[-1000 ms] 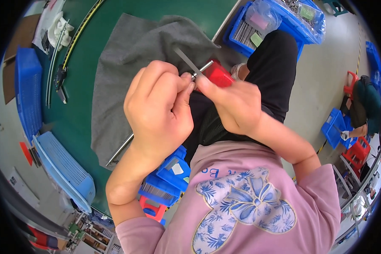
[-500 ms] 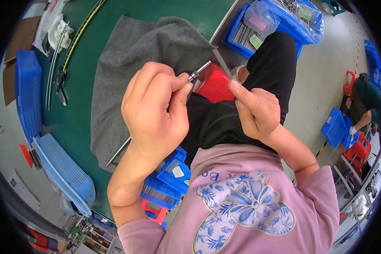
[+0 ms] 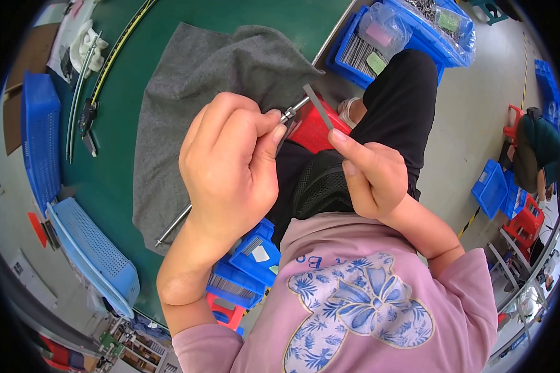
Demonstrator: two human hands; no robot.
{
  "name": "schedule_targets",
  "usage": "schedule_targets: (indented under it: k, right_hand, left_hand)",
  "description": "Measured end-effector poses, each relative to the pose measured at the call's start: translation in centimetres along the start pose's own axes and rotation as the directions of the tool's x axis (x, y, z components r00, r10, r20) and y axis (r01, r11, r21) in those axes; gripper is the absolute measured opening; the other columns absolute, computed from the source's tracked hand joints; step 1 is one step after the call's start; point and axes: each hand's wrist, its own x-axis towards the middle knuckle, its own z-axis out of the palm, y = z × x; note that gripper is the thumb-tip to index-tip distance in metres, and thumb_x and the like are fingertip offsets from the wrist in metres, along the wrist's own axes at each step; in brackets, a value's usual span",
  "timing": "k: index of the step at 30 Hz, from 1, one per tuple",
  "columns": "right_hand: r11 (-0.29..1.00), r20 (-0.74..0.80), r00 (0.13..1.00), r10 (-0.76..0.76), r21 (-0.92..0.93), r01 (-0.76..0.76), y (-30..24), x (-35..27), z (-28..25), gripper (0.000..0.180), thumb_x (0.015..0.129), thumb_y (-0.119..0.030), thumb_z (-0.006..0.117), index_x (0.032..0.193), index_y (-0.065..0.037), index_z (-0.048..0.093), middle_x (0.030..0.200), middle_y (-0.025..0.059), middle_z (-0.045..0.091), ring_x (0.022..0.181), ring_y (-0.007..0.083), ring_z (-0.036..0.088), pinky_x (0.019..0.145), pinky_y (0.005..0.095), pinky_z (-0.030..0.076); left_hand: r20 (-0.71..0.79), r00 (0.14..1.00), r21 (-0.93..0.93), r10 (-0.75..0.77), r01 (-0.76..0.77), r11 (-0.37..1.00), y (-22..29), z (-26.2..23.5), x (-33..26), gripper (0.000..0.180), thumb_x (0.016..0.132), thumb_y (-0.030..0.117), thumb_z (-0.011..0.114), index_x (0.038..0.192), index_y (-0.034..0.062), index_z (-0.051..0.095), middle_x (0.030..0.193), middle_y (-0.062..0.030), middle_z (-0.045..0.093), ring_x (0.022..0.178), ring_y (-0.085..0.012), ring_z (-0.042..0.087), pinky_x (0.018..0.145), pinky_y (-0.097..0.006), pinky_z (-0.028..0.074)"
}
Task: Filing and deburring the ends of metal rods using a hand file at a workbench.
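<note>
My left hand (image 3: 229, 161) is closed around a slim metal rod (image 3: 175, 225), pinching it between thumb and fingertips. The rod slants from the grey cloth (image 3: 168, 143) up past my fingers, with a stepped collar (image 3: 287, 115) and a thinner end. My right hand (image 3: 376, 174) is closed on a thin, flat grey strip (image 3: 318, 107), like a small file, with the index finger stretched along it. The strip's free end is beside the rod's thin tip; whether they touch I cannot tell.
On the green table (image 3: 112, 174) are a digital caliper (image 3: 88, 118), thin rods (image 3: 74, 115) and white gloves (image 3: 84, 50). Blue baskets (image 3: 40, 137) line the left side. Blue bins (image 3: 348, 62) with metal parts stand far right of the table, near a red stool (image 3: 311, 127).
My right hand has shifted slightly left, and the strip has swung leftward and lower, so its free end is now beside the rod's tip. The left hand is nearly still.
</note>
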Motion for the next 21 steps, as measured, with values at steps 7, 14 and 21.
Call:
schedule_targets:
  k: [7, 14, 21]
  right_hand:
    - [0.998, -0.194, 0.981, -0.011, -0.069, -0.002, 0.5, 1.2, 0.5, 0.054, 0.071, 0.011, 0.062, 0.123, -0.001, 0.064, 0.069, 0.0057, 0.063, 0.042, 0.0173, 0.046, 0.043, 0.0292, 0.039]
    - [0.982, -0.018, 0.995, -0.098, -0.163, 0.094, -0.3, 0.7, 0.6, 0.050, 0.069, 0.013, 0.064, 0.117, 0.004, 0.065, 0.056, 0.0021, 0.052, 0.040, 0.0155, 0.045, 0.042, 0.0285, 0.033]
    - [0.975, -0.023, 0.996, -0.085, -0.209, 0.078, -0.3, 0.9, 1.1, 0.046, 0.070, 0.012, 0.064, 0.115, 0.003, 0.067, 0.063, 0.0042, 0.059, 0.041, 0.0163, 0.046, 0.042, 0.0280, 0.034]
  left_hand:
    - [-0.038, 0.999, -0.012, -0.039, 0.039, 0.999, 0.1, 0.3, -0.1, 0.018, 0.066, -0.006, 0.073, 0.076, 0.0013, 0.060, 0.075, -0.0097, 0.055, 0.064, -0.0278, 0.056, 0.055, -0.036, 0.044]
    - [-0.060, 0.997, -0.004, -0.040, 0.040, 0.999, 0.2, 0.5, -0.1, 0.019, 0.065, -0.007, 0.072, 0.076, 0.0017, 0.059, 0.075, -0.0094, 0.055, 0.064, -0.0274, 0.056, 0.054, -0.035, 0.043]
    - [-0.068, 0.997, -0.017, -0.032, 0.031, 0.999, 0.1, 0.6, -0.1, 0.020, 0.064, -0.007, 0.072, 0.076, 0.0019, 0.059, 0.075, -0.0094, 0.054, 0.064, -0.0272, 0.055, 0.054, -0.035, 0.043]
